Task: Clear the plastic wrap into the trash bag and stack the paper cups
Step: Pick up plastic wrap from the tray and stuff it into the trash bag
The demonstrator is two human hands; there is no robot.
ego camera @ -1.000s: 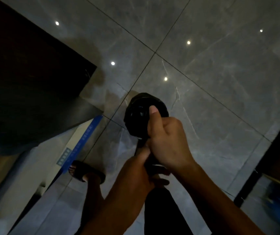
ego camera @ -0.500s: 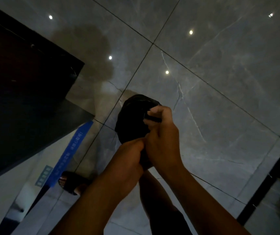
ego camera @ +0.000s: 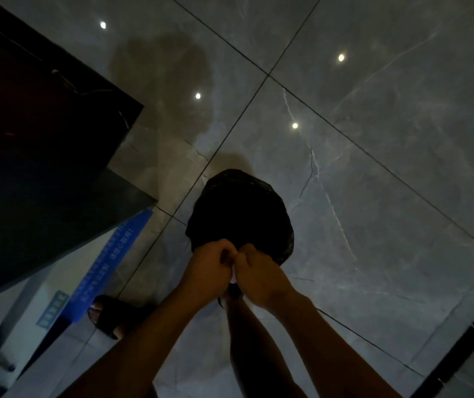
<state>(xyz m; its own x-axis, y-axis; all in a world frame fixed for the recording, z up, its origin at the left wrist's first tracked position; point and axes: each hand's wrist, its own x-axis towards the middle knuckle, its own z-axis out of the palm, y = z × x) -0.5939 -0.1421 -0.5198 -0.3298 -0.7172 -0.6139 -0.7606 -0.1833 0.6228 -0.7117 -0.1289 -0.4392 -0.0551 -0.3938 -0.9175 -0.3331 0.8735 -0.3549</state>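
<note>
Both hands meet over the near edge of the black trash bag (ego camera: 240, 214), which hangs above the grey tiled floor (ego camera: 373, 182) at the middle of the view. The left hand (ego camera: 208, 271) and right hand (ego camera: 260, 275) are clenched side by side, knuckles touching, each gripping the bunched neck of the bag; a small pale scrap shows between them, possibly plastic wrap, though the dim light leaves that unsure. The bag bulges round on the far side of the fists. At the left stands a dark worktop (ego camera: 43, 156) with a blue strip (ego camera: 109, 262) below it, and 1 sandalled foot (ego camera: 109, 314) rests on the floor near it.
</note>
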